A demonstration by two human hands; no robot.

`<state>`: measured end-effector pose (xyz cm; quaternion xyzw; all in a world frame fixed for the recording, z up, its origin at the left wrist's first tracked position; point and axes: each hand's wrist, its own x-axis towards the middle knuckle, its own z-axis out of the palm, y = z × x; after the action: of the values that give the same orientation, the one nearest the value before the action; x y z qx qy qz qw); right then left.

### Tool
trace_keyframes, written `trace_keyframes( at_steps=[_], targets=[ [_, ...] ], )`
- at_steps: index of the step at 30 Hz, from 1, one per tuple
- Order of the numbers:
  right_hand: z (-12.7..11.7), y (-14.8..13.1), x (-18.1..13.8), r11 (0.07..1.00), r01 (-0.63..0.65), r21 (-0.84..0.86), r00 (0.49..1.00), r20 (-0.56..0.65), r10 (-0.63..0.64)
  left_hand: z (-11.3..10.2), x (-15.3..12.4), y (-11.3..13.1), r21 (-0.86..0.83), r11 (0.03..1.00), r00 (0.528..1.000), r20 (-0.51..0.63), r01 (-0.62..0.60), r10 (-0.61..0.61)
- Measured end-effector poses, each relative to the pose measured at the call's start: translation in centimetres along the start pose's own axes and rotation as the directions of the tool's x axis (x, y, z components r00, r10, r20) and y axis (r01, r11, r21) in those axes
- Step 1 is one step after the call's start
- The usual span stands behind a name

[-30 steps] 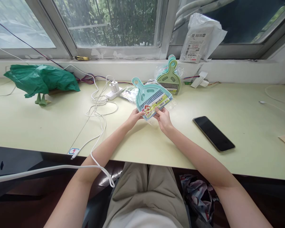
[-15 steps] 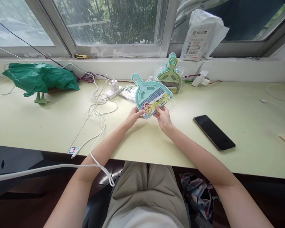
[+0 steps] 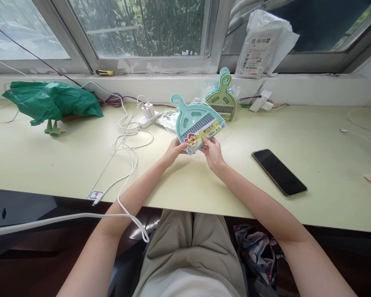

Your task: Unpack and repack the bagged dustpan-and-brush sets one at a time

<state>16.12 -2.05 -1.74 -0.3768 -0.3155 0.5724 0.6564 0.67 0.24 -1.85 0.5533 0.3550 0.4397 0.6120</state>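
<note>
Hands — left hand point(image 3: 174, 149) & right hand point(image 3: 212, 150) — pinch wrapped teal dustpan set point(image 3: 198, 123) at label edge; light, stiff plastic, slippery film.

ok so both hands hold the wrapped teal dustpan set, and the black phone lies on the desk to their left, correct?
Not quite. Both hands, left hand and right hand, do hold the wrapped teal dustpan set, but the head view shows the black phone on the desk to their right.

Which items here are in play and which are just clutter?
In play: left hand and right hand gripping the packaged teal dustpan set.

Lying about: stacked dustpan sets, phone, white charger cable, green bag, white parcel.
</note>
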Motion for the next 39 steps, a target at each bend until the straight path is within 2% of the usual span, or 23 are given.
trace_keyframes(
  at_steps=[23, 34, 39],
  targets=[
    [0.1, -0.1, 0.3, 0.998, -0.036, 0.049, 0.999, -0.034, 0.038, -0.1, 0.1, -0.2, 0.004, 1.0, 0.999, 0.023, -0.026, 0.026],
    [-0.2, -1.4, 0.1, 0.983, -0.145, -0.114, 0.988, -0.077, 0.137, -0.1, 0.3, -0.5, -0.034, 0.999, 1.0, 0.019, -0.014, 0.014],
    [-0.9, -2.1, 0.7, 0.952, -0.188, -0.24, 0.982, -0.045, 0.183, -0.4, 0.1, 0.3, -0.06, 0.998, 1.0, -0.014, 0.021, -0.022]
  ],
)
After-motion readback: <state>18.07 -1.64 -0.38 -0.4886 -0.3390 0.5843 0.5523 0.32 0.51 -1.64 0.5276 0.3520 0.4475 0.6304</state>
